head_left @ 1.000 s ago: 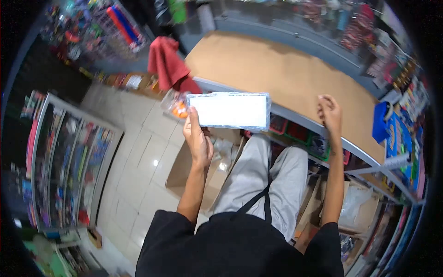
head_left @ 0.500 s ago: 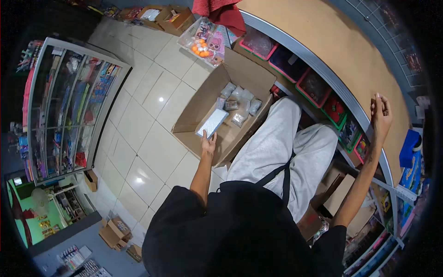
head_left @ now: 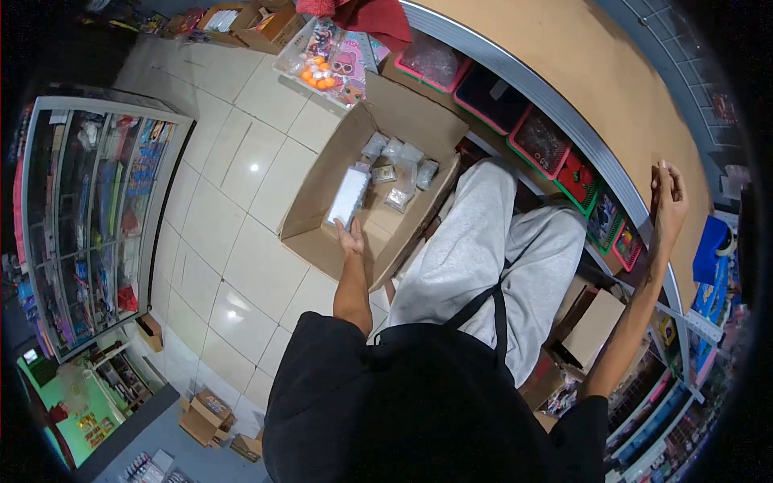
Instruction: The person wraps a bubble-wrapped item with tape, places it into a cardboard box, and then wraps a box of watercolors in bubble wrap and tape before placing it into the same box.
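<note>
A large cardboard box (head_left: 302, 229) stands open on the floor beside my legs. Inside it, my left hand (head_left: 349, 239) grips the near end of a white rectangular box (head_left: 349, 196), which leans toward the left wall. Several small clear plastic packets (head_left: 398, 198) lie deeper in the carton, one with a brownish item (head_left: 384, 174) among them. Out to the right, my right hand (head_left: 667, 193) is raised at the counter's edge, fingers loosely bent and partly apart, with nothing visible in them.
A wooden-topped counter (head_left: 555, 64) curves along the right, with coloured baskets (head_left: 541, 143) beneath. A white bin (head_left: 310, 90) with orange balls stands beyond the carton, near a red cloth (head_left: 374, 22). A glass display case (head_left: 101, 217) stands left on the tiled floor (head_left: 241, 209).
The white box has turned more upright in view and sits closer to the carton's left wall, still in my left hand. My view has shifted slightly; my right hand stays raised.
</note>
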`<state>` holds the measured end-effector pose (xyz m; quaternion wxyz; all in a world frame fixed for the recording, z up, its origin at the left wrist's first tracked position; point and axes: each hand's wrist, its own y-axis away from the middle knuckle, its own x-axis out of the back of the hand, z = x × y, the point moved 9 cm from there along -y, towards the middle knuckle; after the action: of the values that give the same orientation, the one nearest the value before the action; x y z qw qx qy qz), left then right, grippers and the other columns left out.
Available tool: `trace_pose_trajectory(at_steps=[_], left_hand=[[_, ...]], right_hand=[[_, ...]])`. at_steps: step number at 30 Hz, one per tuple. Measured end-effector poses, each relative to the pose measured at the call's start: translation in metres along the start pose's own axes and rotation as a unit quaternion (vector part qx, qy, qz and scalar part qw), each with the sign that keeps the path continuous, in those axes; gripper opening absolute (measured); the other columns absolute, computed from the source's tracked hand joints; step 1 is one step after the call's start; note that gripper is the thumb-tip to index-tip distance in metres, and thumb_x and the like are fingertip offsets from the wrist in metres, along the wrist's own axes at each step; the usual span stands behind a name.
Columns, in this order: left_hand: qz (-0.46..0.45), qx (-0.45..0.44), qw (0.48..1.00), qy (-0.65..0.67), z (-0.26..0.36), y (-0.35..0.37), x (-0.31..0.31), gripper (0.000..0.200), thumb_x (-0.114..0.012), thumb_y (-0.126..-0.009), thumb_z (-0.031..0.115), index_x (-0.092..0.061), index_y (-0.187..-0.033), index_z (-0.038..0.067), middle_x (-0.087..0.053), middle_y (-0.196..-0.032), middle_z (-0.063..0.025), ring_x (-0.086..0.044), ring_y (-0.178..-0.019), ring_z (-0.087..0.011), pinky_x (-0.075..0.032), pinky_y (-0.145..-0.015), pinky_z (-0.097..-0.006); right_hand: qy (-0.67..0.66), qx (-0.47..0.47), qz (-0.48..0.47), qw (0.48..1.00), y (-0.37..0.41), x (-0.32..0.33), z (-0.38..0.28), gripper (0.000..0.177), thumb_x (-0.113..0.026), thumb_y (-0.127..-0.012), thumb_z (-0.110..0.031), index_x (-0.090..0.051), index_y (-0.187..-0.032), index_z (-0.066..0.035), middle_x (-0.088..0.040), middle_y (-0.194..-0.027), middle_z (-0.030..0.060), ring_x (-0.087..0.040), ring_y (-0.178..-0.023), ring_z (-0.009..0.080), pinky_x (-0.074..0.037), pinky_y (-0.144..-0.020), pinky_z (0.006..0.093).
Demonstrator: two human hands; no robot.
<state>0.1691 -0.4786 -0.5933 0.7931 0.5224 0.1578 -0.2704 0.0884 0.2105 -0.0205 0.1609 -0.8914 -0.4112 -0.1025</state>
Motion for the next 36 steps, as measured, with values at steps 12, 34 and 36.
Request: trace_pose_trajectory(at_steps=[12, 34, 36], left_hand=[[-0.035, -0.041, 0.823, -0.565, -0.006, 0.062, 0.003, 0.07, -0.057, -0.097, 0.064, -0.051, -0.141, 0.01, -0.067, -0.124, -0.0126, -0.061, -0.114, -0.0228, -0.045, -0.103, -0.0371], [-0.37, -0.311, 0.512, -0.71, -0.065, 0.2, -0.163, 0.063, -0.075, -0.086, 0.024, -0.051, -0.138, -0.004, -0.056, -0.137, -0.027, -0.052, -0.128, -0.0448, -0.038, -0.11, -0.05], [-0.356, -0.43, 0.473, -0.681, -0.048, 0.226, -0.22, 0.054, -0.074, -0.086, 0.017, -0.055, -0.133, -0.002, -0.058, -0.131, -0.0246, -0.053, -0.123, -0.044, -0.038, -0.108, -0.0512]], right_hand=[[0.004, 0.0, 0.008, 1.0, -0.001, 0.001, 0.004, 0.023, -0.073, -0.097, -0.024, -0.073, -0.107, -0.002, -0.06, -0.073, -0.0042, -0.045, -0.057, -0.0007, -0.027, -0.049, 0.0172], [0.106, -0.027, 0.015, 0.994, 0.029, -0.011, -0.029, 0.028, -0.073, -0.09, -0.035, -0.073, -0.1, -0.009, -0.072, -0.075, 0.0046, -0.069, -0.065, 0.0176, -0.051, -0.062, 0.0331], [0.103, -0.025, 0.016, 0.994, 0.03, -0.01, -0.032, 0.028, -0.073, -0.09, -0.035, -0.073, -0.1, -0.009, -0.073, -0.075, 0.0051, -0.07, -0.067, 0.0202, -0.052, -0.063, 0.0341]])
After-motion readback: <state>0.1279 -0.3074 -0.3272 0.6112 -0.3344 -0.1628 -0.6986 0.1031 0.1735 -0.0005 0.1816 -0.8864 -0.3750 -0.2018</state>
